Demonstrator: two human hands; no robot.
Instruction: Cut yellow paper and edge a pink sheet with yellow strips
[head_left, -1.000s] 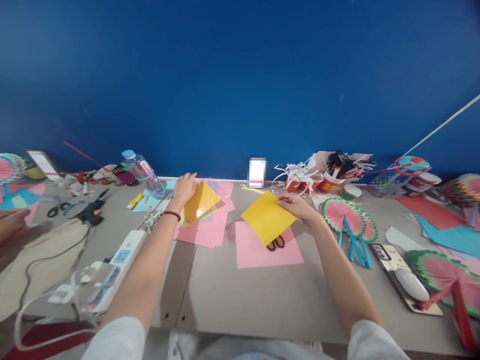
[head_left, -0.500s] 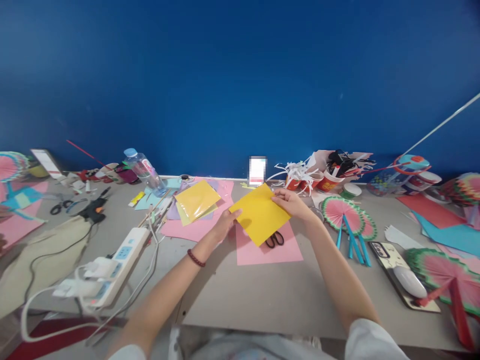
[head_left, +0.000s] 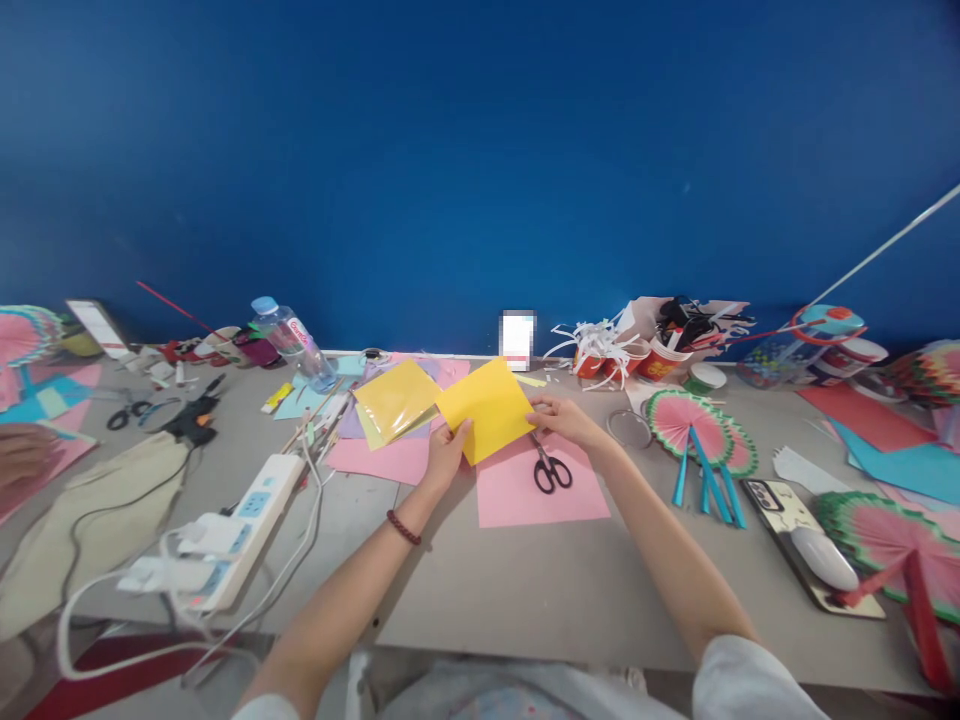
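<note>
My left hand (head_left: 448,455) grips a square sheet of yellow paper (head_left: 487,405) at its lower left edge, thumb on top. At the sheet's right corner, the fingers of my right hand (head_left: 568,420) pinch the edge. The paper is held tilted above a pink sheet (head_left: 540,505) on the table. Black-handled scissors (head_left: 553,473) lie on that pink sheet, their blade tips hidden. Left of my hands, a clear packet of yellow paper (head_left: 396,398) rests on pink and purple sheets.
A white power strip (head_left: 255,520) with cables lies at left, near a glue gun (head_left: 196,418) and a plastic bottle (head_left: 296,345). Paper fans (head_left: 690,425), a phone (head_left: 776,515) carrying a white mouse (head_left: 823,558), and cups (head_left: 660,360) are at right. Another person's hand (head_left: 28,452) shows far left.
Both hands have shifted the yellow paper left and turned it slightly. More of the scissors now shows. Another person's hand has come further into view at the left edge.
</note>
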